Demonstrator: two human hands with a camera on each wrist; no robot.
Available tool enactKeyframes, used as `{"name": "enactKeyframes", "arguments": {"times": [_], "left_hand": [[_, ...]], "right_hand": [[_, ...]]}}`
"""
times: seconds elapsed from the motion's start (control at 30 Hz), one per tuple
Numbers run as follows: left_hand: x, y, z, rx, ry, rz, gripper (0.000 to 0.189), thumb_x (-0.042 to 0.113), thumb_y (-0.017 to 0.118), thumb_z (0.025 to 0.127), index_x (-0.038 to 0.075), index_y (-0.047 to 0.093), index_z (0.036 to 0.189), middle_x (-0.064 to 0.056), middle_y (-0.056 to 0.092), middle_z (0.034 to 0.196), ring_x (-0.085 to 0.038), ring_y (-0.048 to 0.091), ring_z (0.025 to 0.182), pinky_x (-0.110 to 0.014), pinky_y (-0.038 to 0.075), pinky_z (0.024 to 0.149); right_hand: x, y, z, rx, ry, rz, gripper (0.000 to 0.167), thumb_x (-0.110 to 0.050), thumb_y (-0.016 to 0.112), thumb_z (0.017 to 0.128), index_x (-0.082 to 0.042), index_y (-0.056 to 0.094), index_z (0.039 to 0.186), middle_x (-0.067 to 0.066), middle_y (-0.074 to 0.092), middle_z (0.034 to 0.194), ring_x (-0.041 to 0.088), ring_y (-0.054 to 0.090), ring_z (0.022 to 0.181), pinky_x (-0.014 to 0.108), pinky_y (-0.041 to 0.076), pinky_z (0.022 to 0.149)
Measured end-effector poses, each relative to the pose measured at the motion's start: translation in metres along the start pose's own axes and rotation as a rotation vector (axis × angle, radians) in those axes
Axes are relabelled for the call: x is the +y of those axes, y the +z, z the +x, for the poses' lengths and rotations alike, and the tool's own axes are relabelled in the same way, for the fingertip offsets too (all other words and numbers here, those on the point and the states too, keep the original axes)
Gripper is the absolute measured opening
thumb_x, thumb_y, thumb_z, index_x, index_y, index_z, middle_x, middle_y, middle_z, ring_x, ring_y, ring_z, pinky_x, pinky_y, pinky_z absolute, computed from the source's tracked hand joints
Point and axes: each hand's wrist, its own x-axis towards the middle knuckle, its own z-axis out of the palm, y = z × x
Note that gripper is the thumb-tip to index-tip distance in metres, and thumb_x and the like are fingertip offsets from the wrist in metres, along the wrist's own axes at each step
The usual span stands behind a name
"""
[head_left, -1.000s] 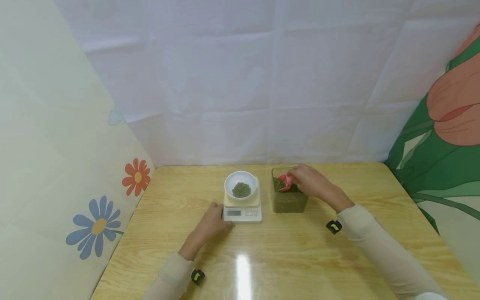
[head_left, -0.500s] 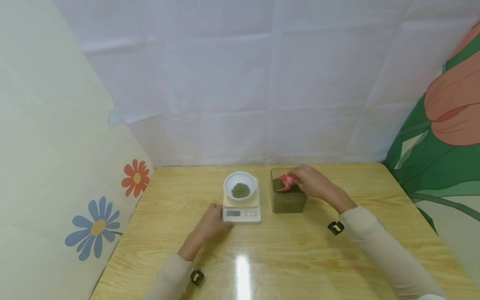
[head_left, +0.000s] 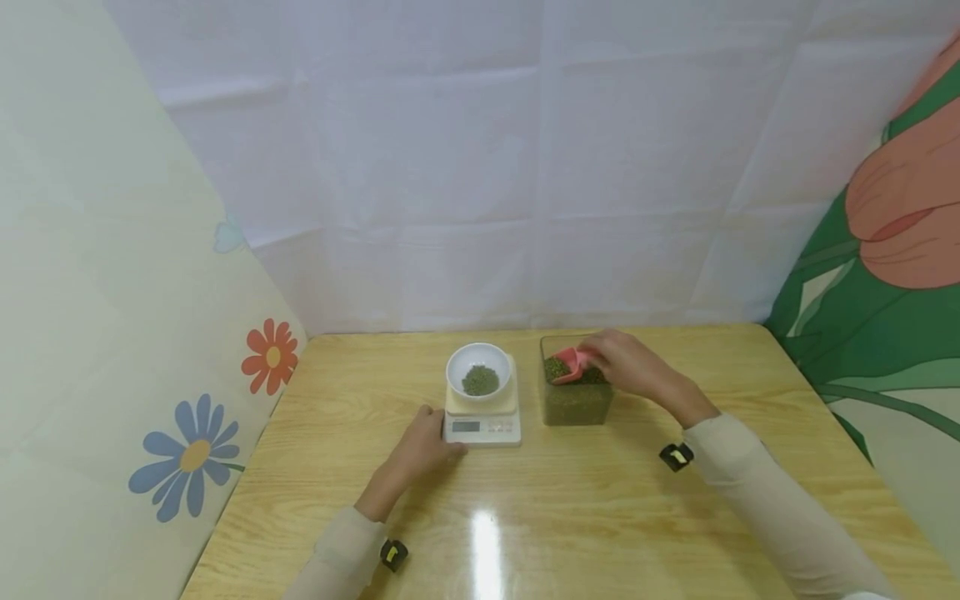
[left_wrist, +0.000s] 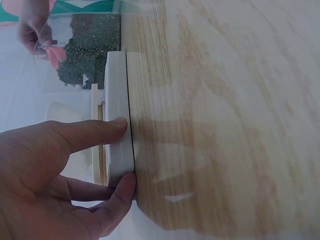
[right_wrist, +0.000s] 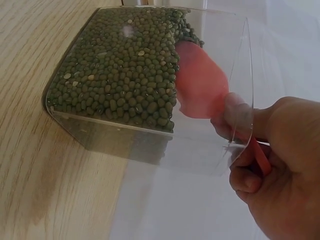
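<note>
My left hand point(head_left: 424, 442) grips the front left corner of a white kitchen scale point(head_left: 483, 429), thumb along its front and fingers at its side. On the scale's platform stands a white bowl point(head_left: 459, 383) with a small heap of mung beans point(head_left: 481, 381). To the right is a clear square container point(head_left: 576, 407), filled to a good height with mung beans point(right_wrist: 115, 75). Over its rim reaches my right hand point(head_left: 628, 363), holding a pink scoop point(right_wrist: 202, 82) by the handle point(right_wrist: 260, 159). The scoop's mouth lies against the beans inside the container.
Both stand on a wood-grain table point(head_left: 585, 517), with a narrow gap between scale and container. A white cloth point(head_left: 427, 167) hangs behind the table's back edge. Flower-patterned sheets point(head_left: 82, 333) border the left and right sides.
My right wrist has shifted slightly to the right, while the scoop stays in the container among the beans. My left hand keeps its grip on the scale.
</note>
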Motion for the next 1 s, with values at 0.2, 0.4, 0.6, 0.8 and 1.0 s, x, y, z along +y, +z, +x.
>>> {"name": "enactKeyframes", "arguments": {"times": [0.2,0.4,0.6,0.8,1.0], "left_hand": [[-0.001,0.000,0.001,-0.003,-0.002,-0.005,0.057,0.014,0.090,0.082,-0.002,0.068,0.132,-0.013,0.056,0.108,-0.023,0.053,0.093,-0.041,0.058,0.086],[-0.002,0.001,0.001,0.001,0.005,0.013,0.060,0.015,0.090,0.082,-0.003,0.067,0.134,-0.013,0.057,0.109,-0.023,0.054,0.094,-0.044,0.059,0.088],[0.000,0.001,0.000,0.007,0.007,0.012,0.060,0.015,0.090,0.082,-0.003,0.067,0.135,-0.012,0.058,0.108,-0.023,0.053,0.095,-0.045,0.058,0.091],[0.002,0.000,0.000,0.011,0.014,0.008,0.059,0.013,0.090,0.081,-0.003,0.068,0.134,-0.012,0.059,0.107,-0.023,0.052,0.096,-0.044,0.058,0.090],[0.002,0.000,-0.001,0.009,0.016,0.005,0.059,0.012,0.090,0.080,-0.003,0.068,0.133,-0.012,0.060,0.107,-0.023,0.052,0.095,-0.045,0.058,0.090]], "right_hand": [[0.003,0.000,-0.001,0.003,0.018,0.018,0.018,-0.006,0.071,0.099,0.004,0.077,0.112,0.019,0.078,0.108,0.040,0.072,0.103,0.057,0.059,0.094],[0.005,0.000,-0.003,0.012,0.026,0.031,0.019,-0.006,0.071,0.099,0.004,0.076,0.114,0.020,0.077,0.109,0.041,0.072,0.106,0.058,0.058,0.095],[0.005,-0.001,-0.007,0.021,0.034,0.043,0.022,-0.007,0.072,0.099,0.006,0.075,0.117,0.022,0.077,0.111,0.042,0.072,0.105,0.058,0.059,0.094],[0.008,0.000,-0.009,0.033,0.042,0.058,0.024,-0.008,0.072,0.099,0.006,0.075,0.118,0.022,0.077,0.110,0.040,0.072,0.103,0.057,0.059,0.090],[0.012,0.003,-0.011,0.045,0.061,0.088,0.020,-0.007,0.070,0.101,0.004,0.075,0.117,0.018,0.077,0.105,0.032,0.071,0.094,0.050,0.059,0.080]]}}
